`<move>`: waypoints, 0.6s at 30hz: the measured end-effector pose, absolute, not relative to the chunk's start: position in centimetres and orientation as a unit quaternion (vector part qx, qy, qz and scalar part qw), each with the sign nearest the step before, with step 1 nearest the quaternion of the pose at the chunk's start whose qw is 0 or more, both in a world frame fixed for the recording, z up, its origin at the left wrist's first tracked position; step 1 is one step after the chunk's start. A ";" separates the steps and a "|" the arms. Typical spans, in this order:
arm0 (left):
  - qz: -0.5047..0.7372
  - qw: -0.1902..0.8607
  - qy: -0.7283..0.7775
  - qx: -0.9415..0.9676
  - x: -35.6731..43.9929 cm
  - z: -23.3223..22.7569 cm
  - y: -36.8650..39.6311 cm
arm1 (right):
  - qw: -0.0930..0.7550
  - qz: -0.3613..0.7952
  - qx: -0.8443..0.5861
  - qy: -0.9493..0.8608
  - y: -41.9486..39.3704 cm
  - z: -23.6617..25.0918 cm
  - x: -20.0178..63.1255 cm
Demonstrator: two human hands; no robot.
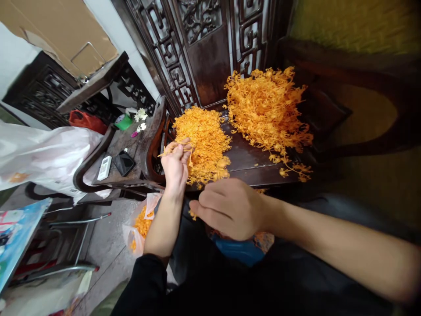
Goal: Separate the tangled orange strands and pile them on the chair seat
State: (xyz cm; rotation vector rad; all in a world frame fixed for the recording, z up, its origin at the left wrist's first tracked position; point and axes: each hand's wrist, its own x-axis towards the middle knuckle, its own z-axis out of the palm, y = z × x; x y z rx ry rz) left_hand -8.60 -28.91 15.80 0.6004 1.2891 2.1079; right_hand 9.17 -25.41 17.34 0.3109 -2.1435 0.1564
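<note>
My left hand (176, 166) is closed on a thin orange flower sprig, whose stem sticks out left of the fingers. It is at the left edge of a low, dense pile of orange flower sprigs (204, 140). Nearer to me, my right hand (228, 208) is curled with its back up. A small orange flower piece (192, 215) shows at its fingertips; the rest of its grip is hidden. A taller, looser heap of orange sprigs (266, 109) lies to the right on the dark wooden bench (243, 153).
A carved backrest (210, 66) rises behind the piles. On the left side table are a black phone (124, 163), a white remote (104, 168) and green tape (123, 122). Below are a plastic bag (151, 202) with orange pieces and a blue container (238, 250).
</note>
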 end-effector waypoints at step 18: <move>0.733 0.403 0.399 0.376 -6.4 16.8 -31.3 | 0.265 0.518 -0.224 -0.782 -22.2 17.5 9.1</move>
